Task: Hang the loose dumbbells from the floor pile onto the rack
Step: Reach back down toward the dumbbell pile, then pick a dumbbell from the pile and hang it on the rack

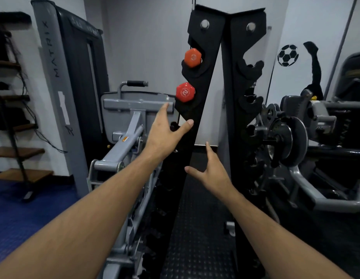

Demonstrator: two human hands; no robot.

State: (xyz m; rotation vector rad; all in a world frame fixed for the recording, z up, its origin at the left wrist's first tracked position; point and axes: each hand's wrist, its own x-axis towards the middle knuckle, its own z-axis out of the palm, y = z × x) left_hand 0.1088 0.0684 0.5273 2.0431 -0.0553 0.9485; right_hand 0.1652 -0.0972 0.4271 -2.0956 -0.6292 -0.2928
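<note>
So, head cam view, which is the only one I've got: both my hands are up in front of the rack (205, 81) and neither is carrying anything. My left hand (165, 133) has its grip wide open, fingers spread, thumb touching or nearly touching the edge of the rack's left upright, just below the lower of two hung dumbbells. My right hand (210, 174) is lower, between the two uprights, also loose and empty with the fingers splayed.

Up on the left upright sit an orange dumbbell (192, 57) in the upper cradle and a red dumbbell (185, 92) one notch down. I only see their hex ends, so their long axes seem to run away from me, across to the other upright. The cradles on the right upright (250, 101) look bare from here, though they're dark and hard to read.

The floor pile itself isn't in shot. It must be somewhere below or behind where I'm looking, so my guess is the next move is down and away from the rack, and either hand could lead; the right one sits lower. The black rubber floor mat (199, 238) between the uprights shows nothing loose. A grey weight machine (122, 109) stands just to the left.
</note>
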